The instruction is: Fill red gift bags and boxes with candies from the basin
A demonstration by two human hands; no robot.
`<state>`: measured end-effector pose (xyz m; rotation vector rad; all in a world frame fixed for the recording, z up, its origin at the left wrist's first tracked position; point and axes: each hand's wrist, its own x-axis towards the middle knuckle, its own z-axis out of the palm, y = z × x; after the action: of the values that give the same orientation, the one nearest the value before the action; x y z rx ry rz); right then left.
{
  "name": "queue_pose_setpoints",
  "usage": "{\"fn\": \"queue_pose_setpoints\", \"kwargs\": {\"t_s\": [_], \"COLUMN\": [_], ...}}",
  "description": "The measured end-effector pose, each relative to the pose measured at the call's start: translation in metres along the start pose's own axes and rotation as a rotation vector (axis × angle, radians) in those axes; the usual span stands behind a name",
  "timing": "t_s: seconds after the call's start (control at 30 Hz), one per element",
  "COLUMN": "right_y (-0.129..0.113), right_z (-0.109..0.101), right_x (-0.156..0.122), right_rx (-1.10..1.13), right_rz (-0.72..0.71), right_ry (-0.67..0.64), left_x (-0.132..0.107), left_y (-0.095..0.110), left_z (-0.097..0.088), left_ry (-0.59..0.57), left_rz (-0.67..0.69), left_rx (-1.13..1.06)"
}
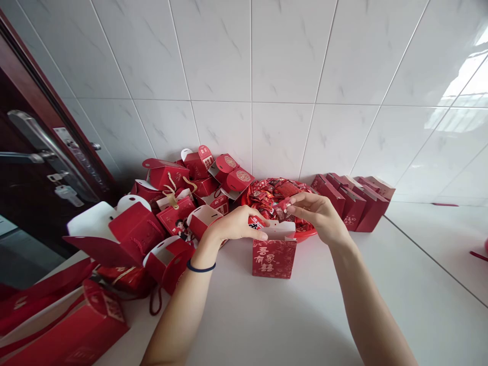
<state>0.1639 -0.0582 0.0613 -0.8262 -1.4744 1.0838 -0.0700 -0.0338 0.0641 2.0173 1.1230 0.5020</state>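
Observation:
A red gift box (273, 259) with white Chinese characters stands upright on the white surface, its top open and pale inside. My left hand (238, 223) is closed at the upper left edge of this box, thumb along the front rim. Beside those fingers shows a red packet (253, 221) with dark print; I cannot tell whether it is gripped. Above the box's right side, my right hand (314, 213) pinches a small red wrapped candy (282, 207). Behind the box, a red basin (307, 234) holds many red-wrapped candies (267, 192), partly hidden by my hands.
Open red boxes (163, 175) lie heaped at the left, some with cords. A larger red box (76, 325) is at the near left. Several red boxes (353, 203) stand in a row at the right. A tiled wall (282, 137) rises behind; a dark door (34, 127) is at left.

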Motion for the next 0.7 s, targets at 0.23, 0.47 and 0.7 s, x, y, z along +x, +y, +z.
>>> {"fn": "queue_pose_setpoints", "kwargs": {"t_s": [0.23, 0.47, 0.7], "right_y": [-0.005, -0.007, -0.006], "right_z": [0.002, 0.007, 0.009], "right_x": [-0.005, -0.008, -0.012], "right_rx": [0.007, -0.104, -0.206], "right_rz": [-0.159, -0.283, -0.370], "right_ry": [-0.052, -0.057, -0.098], "left_x": [-0.002, -0.007, -0.004], "left_y": [0.001, 0.010, 0.022], "left_z": [-0.001, 0.002, 0.015], "left_ry": [0.007, 0.232, 0.425], "left_rz": [0.096, 0.185, 0.173], "left_rx": [0.008, -0.385, -0.588]}}
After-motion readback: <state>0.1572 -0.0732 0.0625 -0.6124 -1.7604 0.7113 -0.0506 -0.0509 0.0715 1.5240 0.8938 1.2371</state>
